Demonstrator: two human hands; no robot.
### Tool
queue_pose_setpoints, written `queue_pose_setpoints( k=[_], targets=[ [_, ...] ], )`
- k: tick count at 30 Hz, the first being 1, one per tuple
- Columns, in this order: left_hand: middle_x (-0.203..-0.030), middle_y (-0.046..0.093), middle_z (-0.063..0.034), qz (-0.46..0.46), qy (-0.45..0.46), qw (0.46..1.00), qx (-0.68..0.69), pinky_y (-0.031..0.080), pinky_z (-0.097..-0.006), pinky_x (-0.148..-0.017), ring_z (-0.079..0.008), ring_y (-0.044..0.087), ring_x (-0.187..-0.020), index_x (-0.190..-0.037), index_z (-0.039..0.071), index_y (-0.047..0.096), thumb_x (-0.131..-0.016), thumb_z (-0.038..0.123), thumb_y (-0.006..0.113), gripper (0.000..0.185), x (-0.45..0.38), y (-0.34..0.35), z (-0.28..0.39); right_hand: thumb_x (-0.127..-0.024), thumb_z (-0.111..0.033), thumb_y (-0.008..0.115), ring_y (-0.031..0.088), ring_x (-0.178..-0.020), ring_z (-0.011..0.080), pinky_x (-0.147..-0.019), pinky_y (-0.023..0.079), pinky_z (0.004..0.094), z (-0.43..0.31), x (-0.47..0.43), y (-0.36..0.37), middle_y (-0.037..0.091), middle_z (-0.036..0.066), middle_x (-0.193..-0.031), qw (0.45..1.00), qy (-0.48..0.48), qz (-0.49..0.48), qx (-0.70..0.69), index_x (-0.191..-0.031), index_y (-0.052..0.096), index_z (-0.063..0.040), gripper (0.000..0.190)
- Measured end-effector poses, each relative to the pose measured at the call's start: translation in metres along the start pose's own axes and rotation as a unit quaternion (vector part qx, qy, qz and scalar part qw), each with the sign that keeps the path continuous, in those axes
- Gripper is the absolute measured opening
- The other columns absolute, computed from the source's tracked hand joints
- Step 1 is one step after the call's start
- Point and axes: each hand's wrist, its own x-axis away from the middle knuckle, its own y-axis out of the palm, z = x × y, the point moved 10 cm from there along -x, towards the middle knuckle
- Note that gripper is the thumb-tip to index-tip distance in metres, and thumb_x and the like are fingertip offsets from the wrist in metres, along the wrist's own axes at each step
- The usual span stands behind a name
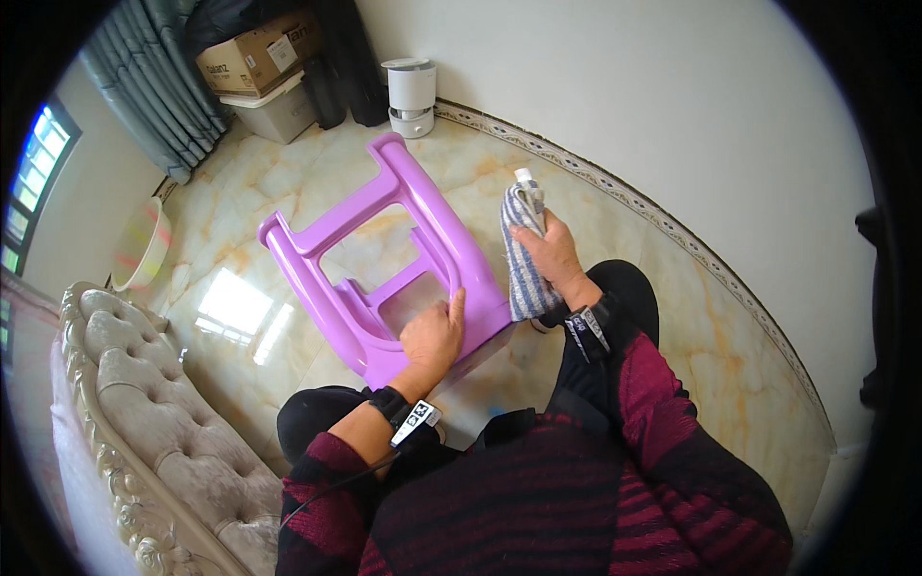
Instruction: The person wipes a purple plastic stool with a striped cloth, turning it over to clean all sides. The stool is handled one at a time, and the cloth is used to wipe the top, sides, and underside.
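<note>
A purple plastic stool point(439, 209) lies tipped on its side on the floor, its legs pointing away from me. My left hand point(434, 335) grips the rim of an opening in its near side, the thumb on top and the fingers hidden inside. To the right of the stool, my right hand point(551, 252) holds a blue-and-white striped cloth point(524, 266), which hangs down beside the stool's near corner. The cloth is bunched, and a small white piece point(523, 174) sticks out at its top; what it belongs to is hidden.
A tufted upholstered headboard with a carved frame point(158, 403) stands at the left. Farther back are a plastic basin point(144, 245), a curtain point(155, 86), a cardboard box point(252, 57) on a grey storage bin point(277, 111), and a white appliance point(412, 93). A wall runs along the right.
</note>
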Motion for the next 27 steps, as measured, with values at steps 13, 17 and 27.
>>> queue_pose_setpoints(
  k=[13,17,27],
  targets=[
    [-0.067,0.06,-0.005,0.094,0.039,0.907,0.409,0.042,-0.0333,-0.061,-0.0102,0.049,-0.065,-0.081,-0.008,0.066,-0.111,0.039,0.05,0.058,0.041,-0.089,-0.012,-0.09,-0.025,0.076,0.067,-0.095,0.0333,-0.085,0.053,0.0428,-0.172,0.057,0.041,0.068,0.016,-0.105,0.907,-0.196,-0.304,0.214,-0.121,0.064,-0.001,0.041],
    [-0.074,0.063,0.0009,0.042,0.005,0.872,0.488,0.043,-0.0276,-0.062,-0.0066,0.052,-0.069,-0.084,-0.005,0.07,-0.111,0.04,0.05,0.057,0.051,-0.069,-0.033,-0.09,-0.031,0.071,0.066,-0.097,0.045,-0.085,0.053,0.0517,-0.177,0.062,0.067,0.065,0.025,-0.107,0.897,-0.201,-0.352,0.178,-0.115,0.061,0.0,0.041],
    [-0.086,0.072,-0.01,0.084,-0.035,0.886,0.455,0.05,-0.0325,-0.077,-0.0158,0.063,-0.08,-0.102,-0.009,0.072,-0.113,0.05,0.034,0.071,0.046,-0.081,-0.059,-0.086,-0.032,0.072,0.07,-0.095,0.0461,-0.082,0.055,0.0519,-0.145,-0.034,0.188,0.072,0.028,-0.101,0.894,-0.133,-0.352,0.244,-0.109,0.065,0.005,0.044]
  ],
)
